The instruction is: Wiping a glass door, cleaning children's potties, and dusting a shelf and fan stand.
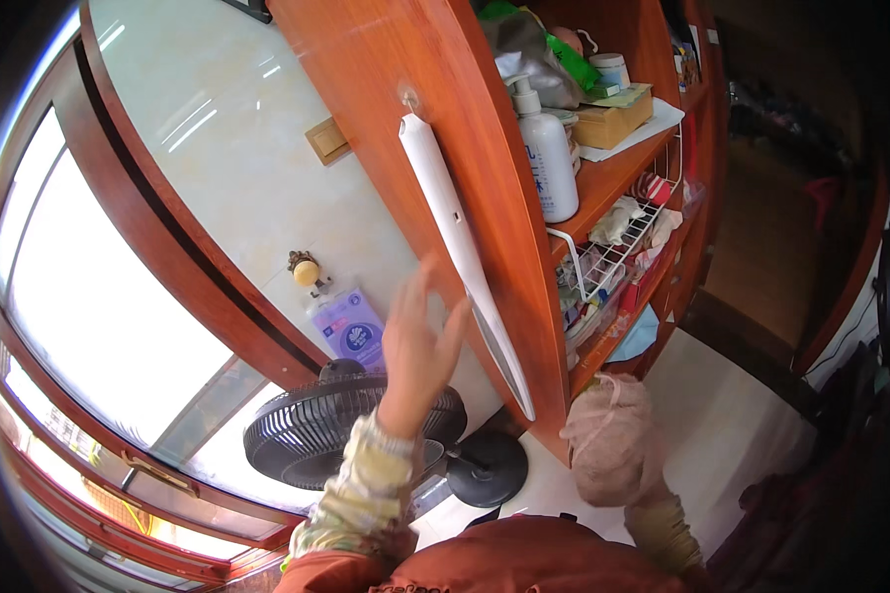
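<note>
My left hand (419,356) is raised with its fingers apart and holds nothing. Its fingertips are close to a long white device (445,196), which looks like an electric mosquito swatter seen edge-on. The device hangs from a clear hook (409,100) on the side panel of a reddish wooden cabinet (386,59). Whether my fingers touch it, I cannot tell. At the end of my right sleeve, a bunched pinkish-brown fuzzy cloth (607,437) covers most of my right hand. It is beside the cabinet's lower front corner.
A black standing fan (297,430) is below my left forearm. On the cabinet shelves are a white pump bottle (552,163), a cardboard box (614,122) and a white wire rack (623,252). A purple tissue pack (352,326) hangs on the wall beside a glass door (111,274).
</note>
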A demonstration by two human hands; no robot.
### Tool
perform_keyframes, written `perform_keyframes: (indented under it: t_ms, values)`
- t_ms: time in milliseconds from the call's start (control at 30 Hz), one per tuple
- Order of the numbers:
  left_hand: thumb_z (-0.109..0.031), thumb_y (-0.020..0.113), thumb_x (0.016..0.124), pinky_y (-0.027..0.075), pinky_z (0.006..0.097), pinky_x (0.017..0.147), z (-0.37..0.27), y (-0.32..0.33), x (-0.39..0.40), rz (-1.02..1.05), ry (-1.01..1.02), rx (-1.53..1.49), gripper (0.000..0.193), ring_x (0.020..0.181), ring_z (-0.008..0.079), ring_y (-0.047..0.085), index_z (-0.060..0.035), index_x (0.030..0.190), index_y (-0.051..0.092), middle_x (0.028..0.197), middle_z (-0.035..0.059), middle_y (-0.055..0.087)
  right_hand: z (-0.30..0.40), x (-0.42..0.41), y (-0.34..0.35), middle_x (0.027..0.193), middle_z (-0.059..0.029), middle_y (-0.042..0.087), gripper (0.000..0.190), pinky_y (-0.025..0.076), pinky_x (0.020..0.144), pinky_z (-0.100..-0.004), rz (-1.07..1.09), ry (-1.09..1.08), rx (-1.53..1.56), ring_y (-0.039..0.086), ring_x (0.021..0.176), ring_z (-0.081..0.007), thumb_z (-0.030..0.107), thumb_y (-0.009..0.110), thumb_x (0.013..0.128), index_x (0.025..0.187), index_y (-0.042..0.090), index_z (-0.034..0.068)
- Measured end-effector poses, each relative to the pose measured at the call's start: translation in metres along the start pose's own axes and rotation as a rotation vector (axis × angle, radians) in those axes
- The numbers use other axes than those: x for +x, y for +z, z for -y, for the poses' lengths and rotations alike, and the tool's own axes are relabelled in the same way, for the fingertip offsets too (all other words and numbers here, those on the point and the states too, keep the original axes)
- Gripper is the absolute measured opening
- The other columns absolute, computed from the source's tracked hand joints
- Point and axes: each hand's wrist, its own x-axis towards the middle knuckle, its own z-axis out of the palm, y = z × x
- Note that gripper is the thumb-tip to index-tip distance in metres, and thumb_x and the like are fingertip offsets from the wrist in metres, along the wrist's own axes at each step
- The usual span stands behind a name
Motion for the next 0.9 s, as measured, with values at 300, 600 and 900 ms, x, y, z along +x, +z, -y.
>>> perform_keyframes:
  t_ms: [300,600,900]
  values:
    - [-0.002,0.061,0.084,0.039,0.0319,0.099,0.047,0.062,0.039,-0.024,-0.096,-0.528,0.075,0.124,0.0259,0.044,-0.0017,0.145,0.018,0.137,0.0182,0.043,0.033,0.023,0.074,0.131,-0.0133,0.049,0.059,0.038,0.102,-0.0367,-0.079,-0.122,-0.049,0.05,0.119,-0.0246,0.031,0.046,0.086,0.136,0.037,0.001]
    - [-0.009,0.058,0.09,0.042,0.0313,0.095,0.028,-0.013,0.032,0.458,-0.258,-0.895,0.065,0.11,0.0178,0.053,-0.0053,0.145,0.023,0.122,0.0078,0.054,0.044,0.08,0.154,0.124,-0.0125,0.049,0.07,0.038,0.1,-0.0329,0.264,-0.576,-0.507,0.049,0.116,-0.0187,0.008,0.065,0.071,0.133,0.034,-0.003]
    - [-0.013,0.059,0.089,0.043,0.0274,0.088,0.059,-0.021,0.039,0.504,-0.32,-0.815,0.04,0.103,0.0132,0.054,-0.0002,0.125,0.048,0.115,0.0053,0.057,0.028,0.201,0.266,0.115,-0.0143,0.055,0.058,0.042,0.094,-0.0393,0.188,-1.647,-1.163,0.052,0.109,-0.0353,0.008,0.073,0.062,0.118,0.056,0.008]
